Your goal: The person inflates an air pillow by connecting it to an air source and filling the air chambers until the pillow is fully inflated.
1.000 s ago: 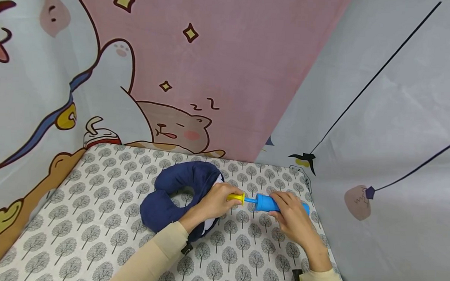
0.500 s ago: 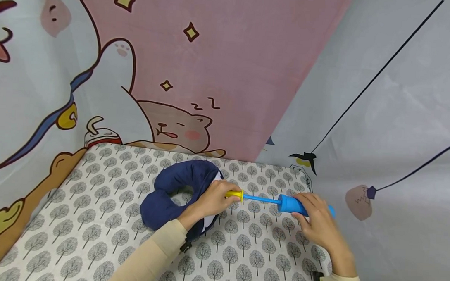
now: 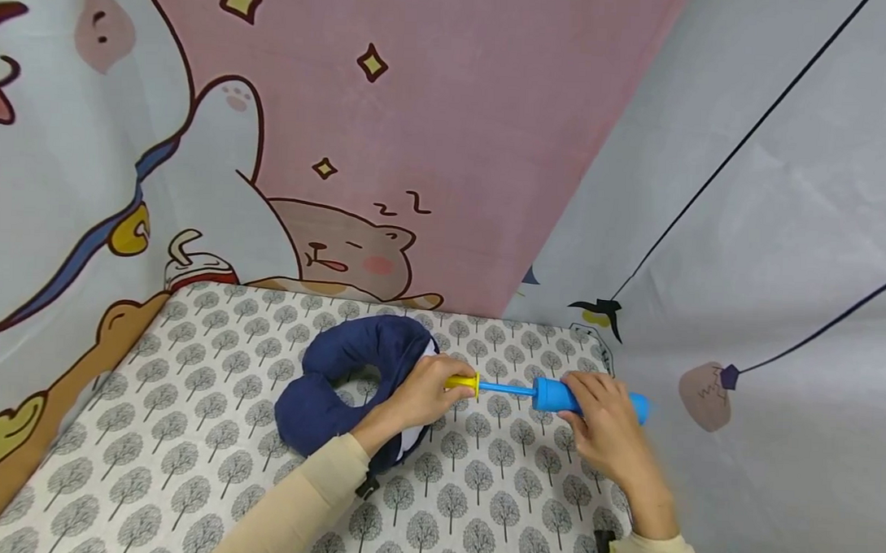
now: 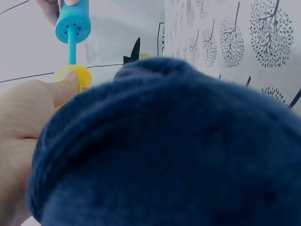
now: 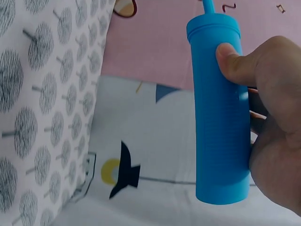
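Note:
My left hand (image 3: 428,390) pinches the yellow end (image 3: 464,383) of a hand pump, thumb on its round flange in the left wrist view. From there a thin blue rod (image 3: 508,389) runs right into the pump's blue barrel (image 3: 552,394). Around that barrel my right hand (image 3: 606,420) is wrapped, the thumb lying along its side in the right wrist view. A navy U-shaped neck pillow (image 3: 360,335) lies under my left wrist, with a white strip along its right side. The same pillow (image 4: 178,155) fills much of the left wrist view.
The table's white cloth (image 3: 508,507) is printed with grey trees. Behind it hangs a pink cartoon curtain (image 3: 492,132), and a pale one (image 3: 792,337) closes in the right side, close to my right hand.
My right hand pulled the barrel right, lengthening the exposed rod, then moved it slightly back left. The left hand keeps its grip on the yellow end; the pillow stays put.

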Action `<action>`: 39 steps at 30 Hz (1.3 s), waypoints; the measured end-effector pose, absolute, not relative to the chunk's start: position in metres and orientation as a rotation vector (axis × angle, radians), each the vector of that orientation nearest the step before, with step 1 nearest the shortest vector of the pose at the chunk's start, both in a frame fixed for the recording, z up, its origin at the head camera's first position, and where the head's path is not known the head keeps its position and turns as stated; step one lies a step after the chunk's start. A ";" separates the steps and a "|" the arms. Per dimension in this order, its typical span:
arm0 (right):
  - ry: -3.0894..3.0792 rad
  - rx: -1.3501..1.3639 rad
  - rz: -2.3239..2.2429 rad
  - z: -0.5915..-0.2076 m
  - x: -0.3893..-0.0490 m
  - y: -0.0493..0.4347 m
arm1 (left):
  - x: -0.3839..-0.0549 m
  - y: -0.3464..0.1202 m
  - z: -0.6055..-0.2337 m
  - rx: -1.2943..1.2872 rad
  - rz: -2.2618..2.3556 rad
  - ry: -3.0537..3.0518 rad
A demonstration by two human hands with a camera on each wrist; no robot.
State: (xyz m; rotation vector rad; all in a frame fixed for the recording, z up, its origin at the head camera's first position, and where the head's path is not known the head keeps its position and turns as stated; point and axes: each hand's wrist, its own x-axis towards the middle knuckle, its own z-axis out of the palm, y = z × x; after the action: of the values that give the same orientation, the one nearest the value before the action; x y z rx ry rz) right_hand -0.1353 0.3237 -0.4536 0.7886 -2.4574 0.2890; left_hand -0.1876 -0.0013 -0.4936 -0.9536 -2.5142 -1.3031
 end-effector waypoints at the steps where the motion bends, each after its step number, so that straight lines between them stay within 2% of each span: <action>1: -2.448 0.798 0.286 -0.455 -0.136 0.320 | -0.187 -0.001 -0.494 -0.953 -1.304 -2.510; 15: -2.406 0.833 0.260 -0.471 -0.145 0.275 | -0.186 -0.003 -0.497 -0.957 -1.297 -2.510; 25: -2.452 0.838 0.235 -0.472 -0.147 0.250 | -0.195 -0.001 -0.516 -0.982 -1.318 -2.407; 30: -2.490 0.820 0.275 -0.472 -0.145 0.259 | -0.192 -0.002 -0.507 -1.014 -1.287 -2.431; 39: -2.498 0.779 0.337 -0.470 -0.140 0.304 | -0.188 -0.002 -0.493 -0.976 -1.264 -2.543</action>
State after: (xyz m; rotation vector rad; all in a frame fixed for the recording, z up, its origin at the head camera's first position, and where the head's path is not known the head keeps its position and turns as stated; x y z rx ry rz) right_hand -0.1397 0.3035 -0.4704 0.7795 -2.4978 0.3368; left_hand -0.1880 -0.0025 -0.4928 -0.9757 -2.5432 -1.2644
